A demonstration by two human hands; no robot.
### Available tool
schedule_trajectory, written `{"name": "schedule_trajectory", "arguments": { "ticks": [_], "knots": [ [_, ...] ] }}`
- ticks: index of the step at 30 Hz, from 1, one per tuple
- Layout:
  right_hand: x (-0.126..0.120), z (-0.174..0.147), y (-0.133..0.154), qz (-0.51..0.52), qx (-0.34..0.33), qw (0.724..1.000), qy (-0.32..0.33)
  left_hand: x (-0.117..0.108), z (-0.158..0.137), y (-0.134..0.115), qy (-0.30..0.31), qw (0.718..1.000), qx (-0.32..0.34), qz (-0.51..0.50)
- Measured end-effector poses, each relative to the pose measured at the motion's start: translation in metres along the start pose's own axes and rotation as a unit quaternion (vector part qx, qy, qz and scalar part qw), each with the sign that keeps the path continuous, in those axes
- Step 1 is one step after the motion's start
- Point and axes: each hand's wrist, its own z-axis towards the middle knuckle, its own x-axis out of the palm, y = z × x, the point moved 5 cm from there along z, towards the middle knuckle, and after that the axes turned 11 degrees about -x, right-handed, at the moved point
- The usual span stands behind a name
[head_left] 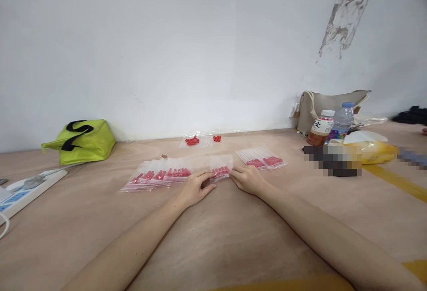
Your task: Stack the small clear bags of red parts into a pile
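Between my two hands lies a small clear zip bag [221,165] with several red-ended pieces in a row inside. My left hand [197,188] has its fingertips at the bag's left lower corner, the thumb apart below. At the right lower corner, the fingers of my right hand [246,178] are closed on the bag's edge. To the left, several similar bags [156,173] overlap in a fanned row. More filled bags [262,158] lie just beyond my right hand. Farther back, loose red pieces [192,141] rest on clear plastic, with a smaller red cluster [217,138] beside them.
A yellow-green bag [87,141] stands at the left by the wall, with a white power strip [31,193] nearer. Toward the right are a drink bottle [320,127], a blue-capped bottle [343,120], a beige bag [305,113] and a yellow package [380,151].
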Motion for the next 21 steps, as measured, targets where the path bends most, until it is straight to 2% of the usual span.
{"name": "schedule_trajectory", "arguments": {
  "ticks": [4,7,12,15,21],
  "knots": [
    [0.000,-0.003,-0.003,0.050,0.027,0.997,-0.047,0.001,0.001,0.006,-0.014,0.994,0.051,0.092],
    [0.003,-0.003,-0.005,0.084,0.026,0.995,-0.047,0.002,0.002,0.009,0.003,0.986,0.084,0.145],
    [0.004,-0.002,-0.006,0.124,0.014,0.991,-0.042,0.004,0.001,0.008,0.021,0.975,0.133,0.175],
    [0.002,-0.002,-0.006,0.103,0.002,0.994,-0.035,0.005,0.001,0.006,0.018,0.970,0.152,0.187],
    [-0.004,0.001,0.006,-0.018,-0.053,0.998,-0.039,0.003,0.001,0.003,-0.024,0.966,0.181,0.182]
  ]
}}
